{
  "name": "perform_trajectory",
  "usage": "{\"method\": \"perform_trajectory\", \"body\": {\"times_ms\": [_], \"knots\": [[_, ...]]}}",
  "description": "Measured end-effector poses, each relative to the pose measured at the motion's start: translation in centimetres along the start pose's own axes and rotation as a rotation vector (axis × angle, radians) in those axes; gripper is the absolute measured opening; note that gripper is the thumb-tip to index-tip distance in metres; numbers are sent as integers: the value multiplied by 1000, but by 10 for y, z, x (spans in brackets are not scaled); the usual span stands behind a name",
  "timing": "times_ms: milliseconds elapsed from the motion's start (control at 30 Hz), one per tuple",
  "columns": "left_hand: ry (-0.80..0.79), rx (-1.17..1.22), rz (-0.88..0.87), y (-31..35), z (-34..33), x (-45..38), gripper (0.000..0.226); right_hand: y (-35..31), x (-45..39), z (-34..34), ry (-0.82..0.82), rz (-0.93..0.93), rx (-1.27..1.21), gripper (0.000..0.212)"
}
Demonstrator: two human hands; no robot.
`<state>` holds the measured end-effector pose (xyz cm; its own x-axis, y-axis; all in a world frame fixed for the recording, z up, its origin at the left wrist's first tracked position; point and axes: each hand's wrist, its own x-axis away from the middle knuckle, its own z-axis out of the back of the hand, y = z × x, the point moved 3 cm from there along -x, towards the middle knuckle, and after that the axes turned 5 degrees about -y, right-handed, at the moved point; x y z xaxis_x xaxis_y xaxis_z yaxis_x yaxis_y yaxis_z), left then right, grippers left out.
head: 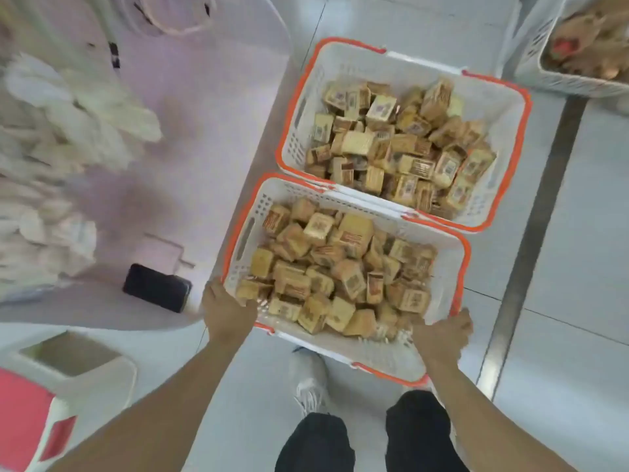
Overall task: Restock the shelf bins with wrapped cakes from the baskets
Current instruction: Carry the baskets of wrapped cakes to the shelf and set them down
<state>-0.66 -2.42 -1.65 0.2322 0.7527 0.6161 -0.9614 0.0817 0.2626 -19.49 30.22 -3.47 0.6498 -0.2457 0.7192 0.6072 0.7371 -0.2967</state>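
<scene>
We grip the near basket point(343, 356) at its closest rim, our left hand point(226, 310) curled over one corner and our right hand point(442, 337) over the other, fingertips hidden inside. Wrapped cakes point(340, 267) fill it; their labels blur. The far basket point(401, 63) touches it. A third basket point(531, 56) is cut off top right.

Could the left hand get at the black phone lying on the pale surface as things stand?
Probably yes, once freed. The left hand grips the near orange-rimmed white plastic basket at its corner; the flat black phone lies uncovered just left of it, with nothing between them.
</scene>
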Motion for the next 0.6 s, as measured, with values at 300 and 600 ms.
{"method": "perform_trajectory", "body": {"times_ms": [300, 600], "knots": [[-40, -82, 139, -15, -1, -35, 89, 18, -5, 8, 80, -60, -57, 42], [-335, 369, 50, 43, 25, 50, 24, -35, 68, 14, -402, -80, -576, 11]]}}
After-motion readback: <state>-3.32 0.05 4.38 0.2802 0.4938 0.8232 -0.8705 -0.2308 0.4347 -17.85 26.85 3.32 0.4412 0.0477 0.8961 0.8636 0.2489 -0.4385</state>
